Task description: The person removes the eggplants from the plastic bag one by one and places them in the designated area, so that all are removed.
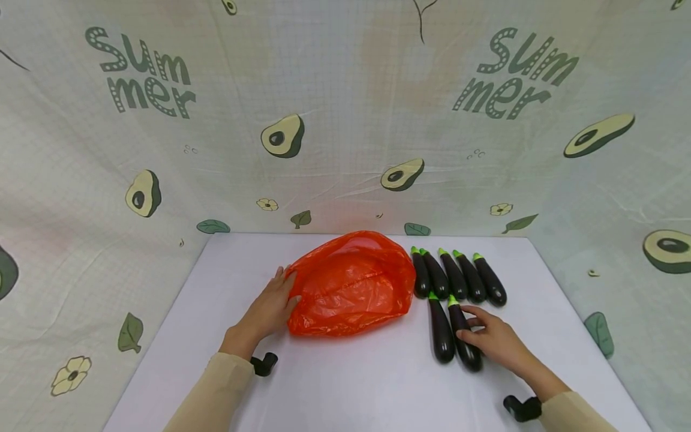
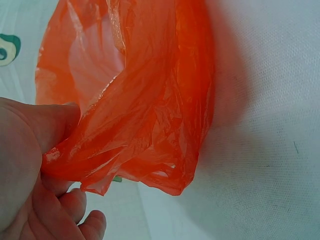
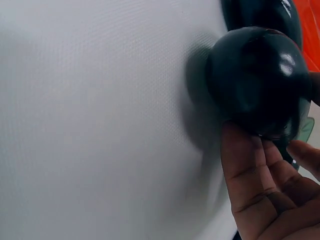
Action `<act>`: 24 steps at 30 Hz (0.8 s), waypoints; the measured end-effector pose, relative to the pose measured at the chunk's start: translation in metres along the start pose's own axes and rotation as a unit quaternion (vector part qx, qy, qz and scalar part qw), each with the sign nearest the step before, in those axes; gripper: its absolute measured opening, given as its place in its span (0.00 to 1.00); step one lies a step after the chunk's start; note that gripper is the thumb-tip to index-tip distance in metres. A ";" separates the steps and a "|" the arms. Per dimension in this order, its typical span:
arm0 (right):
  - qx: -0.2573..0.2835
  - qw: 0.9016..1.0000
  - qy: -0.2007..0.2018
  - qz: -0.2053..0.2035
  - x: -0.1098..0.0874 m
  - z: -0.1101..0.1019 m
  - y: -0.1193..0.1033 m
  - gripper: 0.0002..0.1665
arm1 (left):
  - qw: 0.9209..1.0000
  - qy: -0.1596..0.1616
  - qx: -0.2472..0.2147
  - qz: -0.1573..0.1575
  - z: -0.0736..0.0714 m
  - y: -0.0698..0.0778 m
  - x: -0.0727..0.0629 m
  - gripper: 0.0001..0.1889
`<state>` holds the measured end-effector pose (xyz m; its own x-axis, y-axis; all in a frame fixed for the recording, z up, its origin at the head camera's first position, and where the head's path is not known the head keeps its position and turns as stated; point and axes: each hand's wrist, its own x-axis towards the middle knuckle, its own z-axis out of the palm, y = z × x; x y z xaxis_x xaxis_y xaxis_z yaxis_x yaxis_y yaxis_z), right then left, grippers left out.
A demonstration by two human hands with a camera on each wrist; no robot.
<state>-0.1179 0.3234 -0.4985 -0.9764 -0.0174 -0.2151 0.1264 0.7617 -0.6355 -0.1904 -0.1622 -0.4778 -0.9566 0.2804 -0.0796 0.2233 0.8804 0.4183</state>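
Note:
My left hand pinches the left edge of an orange-red plastic bag, which lies puffed out on the white table. In the left wrist view the thumb presses the thin film against the fingers, and the bag's mouth gapes above them. On the right, my right hand grips a dark eggplant with a bright green stem end, thumb on one side and fingers on the other. Its glossy rounded end faces the right wrist camera. Just left of it lies a second eggplant.
Behind these two, several more eggplants lie side by side, the leftmost against the bag. A cloth printed with avocados hangs behind and beside the white table. Black wrist devices sit near both sleeves.

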 end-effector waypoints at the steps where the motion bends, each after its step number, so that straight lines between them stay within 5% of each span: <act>1: -0.002 1.000 0.001 0.000 0.000 0.000 0.000 0.42 | 1.000 0.000 0.000 0.000 0.000 0.000 0.000 0.39; 24: -0.013 1.000 0.019 0.015 0.007 0.001 0.003 0.44 | 1.000 -0.008 0.000 -0.004 0.003 -0.002 0.007 0.39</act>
<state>-0.1244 0.3246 -0.5029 -0.9785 0.0295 -0.2043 0.1508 0.7780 -0.6098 -0.1967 -0.1608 -0.4817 -0.9551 0.2800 -0.0966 0.2164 0.8822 0.4182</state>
